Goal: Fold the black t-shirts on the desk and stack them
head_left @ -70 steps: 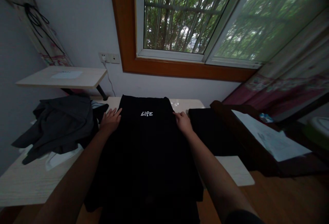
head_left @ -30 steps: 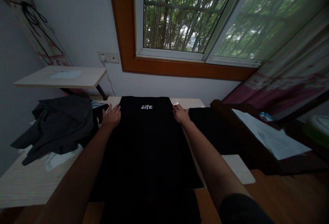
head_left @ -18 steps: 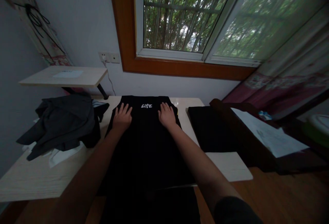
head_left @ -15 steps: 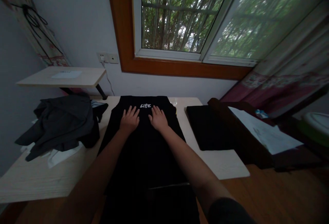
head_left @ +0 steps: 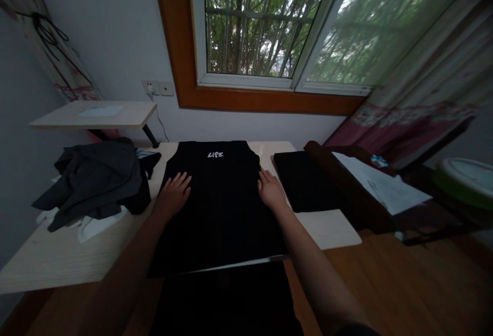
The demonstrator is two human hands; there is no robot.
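Note:
A black shirt (head_left: 221,207) lies spread flat on the pale wooden table (head_left: 69,264), with small white lettering near its far edge. My left hand (head_left: 175,194) rests palm down on the shirt's left side, fingers outstretched. At the shirt's right edge, my right hand (head_left: 270,188) lies flat with its fingers extended. Neither hand grips the fabric. The shirt's near hem runs along the table's front edge.
Left of the shirt is a heap of dark grey and white clothes (head_left: 98,182), below a small raised shelf (head_left: 96,115). A folded black cloth (head_left: 304,182) lies on the right, beside a brown chair (head_left: 358,192) bearing a white sheet (head_left: 381,184).
My hands have moved apart and nearer to me, from the shirt's upper middle out to its two sides. The camera view has shifted slightly.

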